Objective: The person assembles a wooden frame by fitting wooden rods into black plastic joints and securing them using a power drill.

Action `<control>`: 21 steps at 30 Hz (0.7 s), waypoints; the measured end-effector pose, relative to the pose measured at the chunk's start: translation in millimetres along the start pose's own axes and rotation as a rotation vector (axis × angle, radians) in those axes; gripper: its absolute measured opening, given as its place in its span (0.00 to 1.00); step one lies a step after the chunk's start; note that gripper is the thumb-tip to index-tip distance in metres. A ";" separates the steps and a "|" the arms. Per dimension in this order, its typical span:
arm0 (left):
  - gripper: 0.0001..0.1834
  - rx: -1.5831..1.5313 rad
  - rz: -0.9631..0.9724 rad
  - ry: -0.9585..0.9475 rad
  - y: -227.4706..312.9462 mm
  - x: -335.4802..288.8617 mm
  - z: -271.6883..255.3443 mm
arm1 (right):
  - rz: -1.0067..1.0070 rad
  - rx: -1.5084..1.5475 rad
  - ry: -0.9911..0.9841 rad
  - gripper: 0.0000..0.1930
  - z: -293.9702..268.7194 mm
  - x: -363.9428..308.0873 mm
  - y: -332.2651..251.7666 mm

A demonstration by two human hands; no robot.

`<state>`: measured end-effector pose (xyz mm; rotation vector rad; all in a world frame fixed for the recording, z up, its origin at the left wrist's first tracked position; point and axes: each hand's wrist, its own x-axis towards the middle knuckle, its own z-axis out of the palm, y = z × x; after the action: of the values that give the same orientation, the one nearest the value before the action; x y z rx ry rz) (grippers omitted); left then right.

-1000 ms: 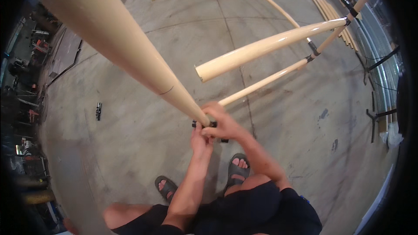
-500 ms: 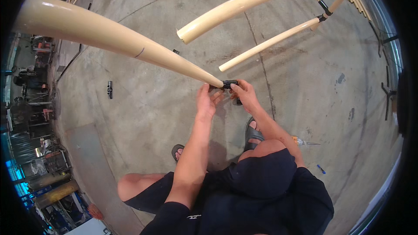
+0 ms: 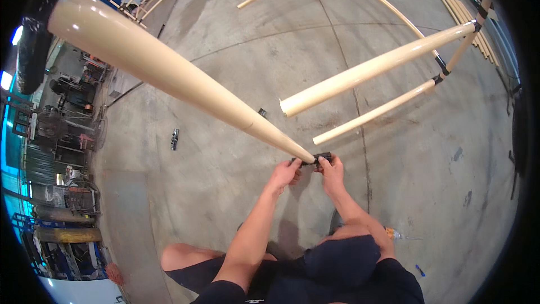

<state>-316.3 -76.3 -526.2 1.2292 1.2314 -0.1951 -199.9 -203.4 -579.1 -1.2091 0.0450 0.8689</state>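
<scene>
I crouched over the concrete floor (image 3: 225,202) with both hands out in front of my knees. My left hand (image 3: 285,173) and my right hand (image 3: 332,170) met at a small black connector (image 3: 320,159) sitting at the low end of a long cream pole (image 3: 169,73). The fingers of both hands were curled in narrow around that connector, pinching it from either side, the left from the left and the right from the right, with the thumbs close together. I could not tell how firmly either hand gripped, since the piece was small and mostly covered by my fingers.

The cream pole rose from the connector up and away to the far left, growing thicker toward the camera and ending near a dark padded object (image 3: 34,50) at the left rim of the view. Just beyond my hands, the open end of a second cream pole (image 3: 371,70) hung above the floor, apart from the connector; it ran off to the far right, where it joined a black joint (image 3: 477,23). A thinner cream pole (image 3: 377,111) lay below it, its near end close to my right hand but not touching, and its far end met another black fitting (image 3: 436,79).

A small dark tool (image 3: 175,138) lay on the floor well to the left of my hands. A stack of pale slats (image 3: 455,5) rested by the floor's far right edge. Machinery and racks (image 3: 62,135) stood along the left edge.
</scene>
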 end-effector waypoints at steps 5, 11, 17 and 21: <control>0.32 -0.198 0.870 0.184 17.0 -25.1 -5.0 | 0.095 0.082 -0.089 0.14 0.0 3.7 -14.8; 0.27 -0.026 1.323 0.218 107.2 -113.4 3.7 | 0.211 -0.125 -0.194 0.15 -0.8 18.1 -29.4; 0.25 0.024 1.301 0.299 100.4 -110.5 -0.5 | 0.187 -0.221 -0.246 0.15 7.9 20.5 -31.0; 0.25 0.094 1.327 0.280 95.3 -115.6 9.1 | 0.072 0.033 -0.198 0.14 -11.9 -13.8 -5.9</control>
<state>-291.3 -99.6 -380.0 1.9454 0.4147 0.9193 -201.0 -221.5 -572.6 -1.0917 -0.0574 1.0435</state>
